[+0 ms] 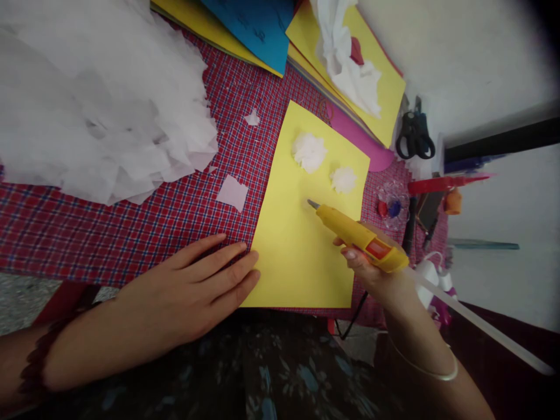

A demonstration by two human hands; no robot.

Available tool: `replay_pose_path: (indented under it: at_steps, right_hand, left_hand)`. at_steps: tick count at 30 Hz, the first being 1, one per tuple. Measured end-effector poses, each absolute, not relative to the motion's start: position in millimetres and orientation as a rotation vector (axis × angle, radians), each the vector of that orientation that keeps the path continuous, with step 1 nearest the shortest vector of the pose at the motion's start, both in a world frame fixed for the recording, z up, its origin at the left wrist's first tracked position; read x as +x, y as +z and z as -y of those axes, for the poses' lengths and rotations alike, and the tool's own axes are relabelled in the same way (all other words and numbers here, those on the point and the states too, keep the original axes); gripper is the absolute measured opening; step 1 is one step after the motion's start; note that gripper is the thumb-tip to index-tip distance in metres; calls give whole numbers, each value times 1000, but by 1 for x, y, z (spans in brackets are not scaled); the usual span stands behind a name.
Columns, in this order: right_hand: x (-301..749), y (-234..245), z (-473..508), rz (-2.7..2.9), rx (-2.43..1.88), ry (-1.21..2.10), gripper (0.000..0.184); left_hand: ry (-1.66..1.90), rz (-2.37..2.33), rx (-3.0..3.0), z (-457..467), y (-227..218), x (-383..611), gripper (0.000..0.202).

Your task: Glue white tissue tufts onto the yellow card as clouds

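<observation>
While the left hand (192,291) lies flat, fingers together, the right hand (371,271) grips the glue gun (356,236).

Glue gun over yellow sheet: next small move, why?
Probably lower the yellow hot-glue gun in the right hand onto the yellow paper sheet: its tip points at bare paper below two white tissue puffs; the left hand rests at the sheet's edge.

The sheet (301,251) lies on the cloth (131,233), two tissue puffs (309,151) on its far half. The left hand (192,291) rests at its left edge; the right hand (371,274) holds the glue gun (356,236) over its right side. A tissue pile (96,116) lies behind left, scissors (415,137) behind right, perhaps off the cloth
</observation>
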State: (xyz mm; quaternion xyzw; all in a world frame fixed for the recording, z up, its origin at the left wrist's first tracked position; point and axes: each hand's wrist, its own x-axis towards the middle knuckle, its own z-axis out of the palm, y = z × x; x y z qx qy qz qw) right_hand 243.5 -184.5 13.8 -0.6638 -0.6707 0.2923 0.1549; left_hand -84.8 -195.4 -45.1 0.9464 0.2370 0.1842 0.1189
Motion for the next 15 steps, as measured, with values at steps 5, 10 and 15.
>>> replay_pose_path:
  at_steps: [5,10,15]
  right_hand:
    - [245,12,187,1975,-1958,696,42]
    - [252,15,192,1995,-1985,673,39]
    - [251,23,194,1951,-1890,804,22]
  left_hand:
    - [530,-698,2764,196,-45,-85,39]
    - [540,-707,2743,196,-44,-84,39]
    - [523,-691,2762,196,-45,-85,39]
